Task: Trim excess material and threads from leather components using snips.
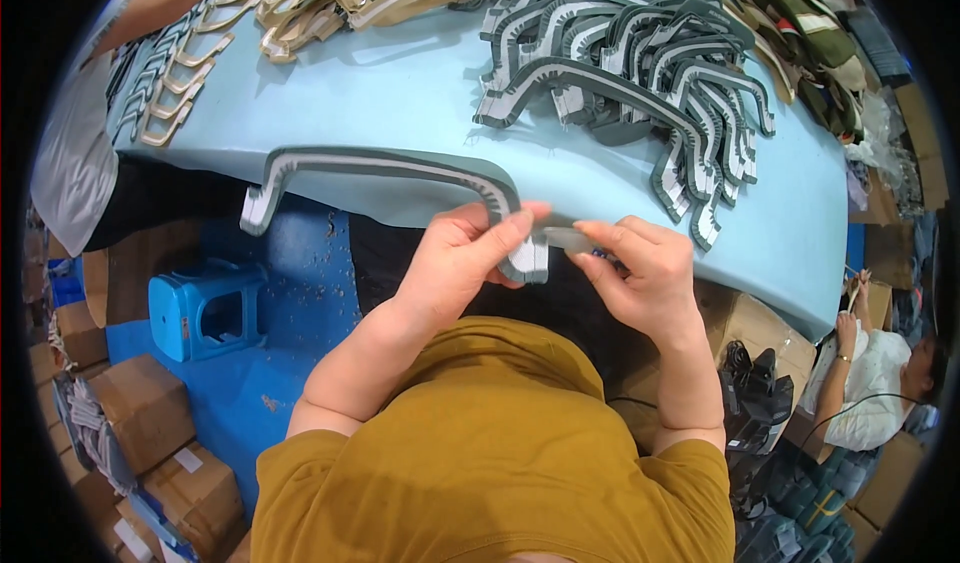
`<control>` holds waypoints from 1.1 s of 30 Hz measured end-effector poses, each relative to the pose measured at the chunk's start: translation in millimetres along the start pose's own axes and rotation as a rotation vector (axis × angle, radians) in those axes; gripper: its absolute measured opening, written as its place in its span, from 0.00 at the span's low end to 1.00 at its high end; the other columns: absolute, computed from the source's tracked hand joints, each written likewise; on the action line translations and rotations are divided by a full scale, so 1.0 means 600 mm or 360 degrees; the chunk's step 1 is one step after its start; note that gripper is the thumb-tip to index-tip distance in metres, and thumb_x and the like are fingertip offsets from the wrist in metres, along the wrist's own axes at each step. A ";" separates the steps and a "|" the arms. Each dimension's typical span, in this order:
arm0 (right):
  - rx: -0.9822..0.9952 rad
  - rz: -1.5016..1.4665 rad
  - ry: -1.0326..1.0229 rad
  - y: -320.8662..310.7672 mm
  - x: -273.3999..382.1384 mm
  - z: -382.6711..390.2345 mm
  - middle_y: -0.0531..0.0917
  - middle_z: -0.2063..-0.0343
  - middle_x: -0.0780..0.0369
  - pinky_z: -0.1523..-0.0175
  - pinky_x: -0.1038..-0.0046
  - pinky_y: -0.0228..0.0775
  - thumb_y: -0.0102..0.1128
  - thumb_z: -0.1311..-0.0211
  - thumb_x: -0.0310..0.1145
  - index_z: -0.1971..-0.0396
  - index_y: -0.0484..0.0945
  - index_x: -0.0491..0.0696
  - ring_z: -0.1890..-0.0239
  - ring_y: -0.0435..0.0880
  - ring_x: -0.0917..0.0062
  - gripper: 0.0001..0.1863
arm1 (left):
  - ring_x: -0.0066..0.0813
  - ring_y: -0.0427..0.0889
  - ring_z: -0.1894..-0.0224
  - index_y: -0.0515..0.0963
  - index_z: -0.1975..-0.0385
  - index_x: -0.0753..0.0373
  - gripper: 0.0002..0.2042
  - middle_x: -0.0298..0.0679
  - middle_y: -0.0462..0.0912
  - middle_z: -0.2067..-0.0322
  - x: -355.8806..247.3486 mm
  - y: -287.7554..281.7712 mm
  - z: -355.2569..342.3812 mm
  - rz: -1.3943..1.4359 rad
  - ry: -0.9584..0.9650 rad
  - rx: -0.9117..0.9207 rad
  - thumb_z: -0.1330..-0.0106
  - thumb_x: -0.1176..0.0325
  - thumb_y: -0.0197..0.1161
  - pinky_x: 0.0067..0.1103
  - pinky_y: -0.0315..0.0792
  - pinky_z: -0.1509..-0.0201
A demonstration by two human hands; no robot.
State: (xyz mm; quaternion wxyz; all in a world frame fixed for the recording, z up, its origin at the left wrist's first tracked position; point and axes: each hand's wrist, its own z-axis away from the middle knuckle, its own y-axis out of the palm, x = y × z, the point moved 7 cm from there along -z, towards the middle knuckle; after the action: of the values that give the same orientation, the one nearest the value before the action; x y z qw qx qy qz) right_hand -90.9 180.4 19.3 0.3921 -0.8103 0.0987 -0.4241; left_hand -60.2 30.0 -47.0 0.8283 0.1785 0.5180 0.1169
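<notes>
My left hand (pixel 450 261) is closed around one end of a bracket-shaped frame piece (pixel 385 162), covered in dark grey-green material with a pale, snipped inner edge. The piece arches away to the left, its other end in the air beyond the table edge. Between the thumb and fingers of my right hand (pixel 645 268) is a small, flat, pale grey piece (pixel 568 240); its exact kind I cannot make out. Its tip points at the held end of the frame piece, close to my left fingertips. Whether the two touch is hidden.
A light blue table (pixel 400 93) spans the front. Similar grey frame pieces (pixel 620 83) pile up at its right; beige ones (pixel 350 3) lie at the back. A blue stool (pixel 205 308) and cardboard boxes (pixel 145 413) stand left. One person (pixel 75 178) works left, another (pixel 870 383) right.
</notes>
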 end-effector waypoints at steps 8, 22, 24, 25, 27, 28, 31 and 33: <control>-0.0099 0.0055 -0.0072 0.010 0.014 0.010 0.75 0.83 0.65 0.80 0.77 0.63 0.68 0.65 0.26 0.66 0.79 0.48 0.85 0.73 0.74 0.18 | 0.15 0.75 0.70 0.75 0.55 0.62 0.15 0.31 0.78 0.70 -0.019 -0.021 -0.001 0.0193 0.0134 -0.0175 0.35 0.59 0.54 0.15 0.73 0.69; -0.0093 0.0160 -0.0111 0.021 0.026 0.004 0.75 0.83 0.66 0.79 0.76 0.64 0.67 0.65 0.27 0.66 0.79 0.49 0.84 0.73 0.75 0.18 | 0.17 0.78 0.71 0.72 0.52 0.66 0.15 0.32 0.78 0.71 -0.018 -0.023 -0.004 0.0346 0.0171 -0.0138 0.33 0.63 0.51 0.17 0.76 0.68; -0.0098 0.0105 -0.0081 0.022 0.024 0.003 0.75 0.83 0.65 0.79 0.77 0.64 0.67 0.64 0.26 0.67 0.79 0.47 0.84 0.74 0.75 0.17 | 0.17 0.78 0.71 0.71 0.52 0.65 0.15 0.32 0.78 0.70 -0.016 -0.021 -0.004 0.0386 0.0157 -0.0152 0.33 0.63 0.51 0.17 0.76 0.67; -0.0099 0.0106 -0.0083 0.023 0.025 0.004 0.75 0.83 0.65 0.79 0.77 0.64 0.67 0.64 0.26 0.67 0.79 0.47 0.84 0.74 0.75 0.17 | 0.18 0.79 0.70 0.71 0.51 0.65 0.15 0.33 0.78 0.70 -0.014 -0.020 -0.003 0.0426 0.0140 -0.0165 0.33 0.64 0.50 0.17 0.77 0.67; -0.0041 -0.0278 0.0164 0.029 0.008 0.005 0.76 0.82 0.64 0.78 0.79 0.64 0.67 0.59 0.26 0.65 0.79 0.45 0.84 0.73 0.80 0.16 | 0.19 0.79 0.70 0.71 0.51 0.65 0.15 0.33 0.78 0.69 -0.017 -0.015 0.001 0.0461 0.0133 -0.0159 0.33 0.64 0.50 0.18 0.77 0.67; -0.0061 -0.0513 0.0206 0.032 -0.002 0.008 0.76 0.81 0.64 0.78 0.80 0.64 0.67 0.57 0.26 0.64 0.79 0.44 0.83 0.72 0.83 0.16 | 0.20 0.79 0.70 0.70 0.50 0.65 0.15 0.34 0.78 0.68 -0.019 -0.012 0.002 0.0496 0.0124 -0.0151 0.33 0.65 0.51 0.18 0.77 0.66; -0.0088 -0.0998 0.0308 0.048 -0.026 0.019 0.78 0.78 0.65 0.76 0.83 0.63 0.65 0.51 0.25 0.61 0.78 0.41 0.80 0.71 0.87 0.15 | 0.20 0.79 0.69 0.70 0.50 0.64 0.16 0.34 0.78 0.68 -0.022 -0.008 0.011 0.0385 0.0067 0.0061 0.34 0.64 0.53 0.17 0.74 0.67; 0.0173 -0.1981 0.1033 0.092 -0.046 0.038 0.78 0.76 0.66 0.75 0.85 0.63 0.64 0.51 0.24 0.61 0.78 0.40 0.79 0.71 0.86 0.15 | 0.20 0.79 0.72 0.70 0.50 0.65 0.16 0.36 0.79 0.67 -0.021 -0.008 0.014 0.0447 0.0054 0.0064 0.35 0.65 0.54 0.15 0.74 0.68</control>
State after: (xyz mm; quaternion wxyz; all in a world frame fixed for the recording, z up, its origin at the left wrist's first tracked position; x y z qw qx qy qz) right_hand -80.9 169.2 -44.9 0.0673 -0.5280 -0.2928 -0.7943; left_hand -57.9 19.7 -35.3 0.7911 0.2639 0.5042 0.2243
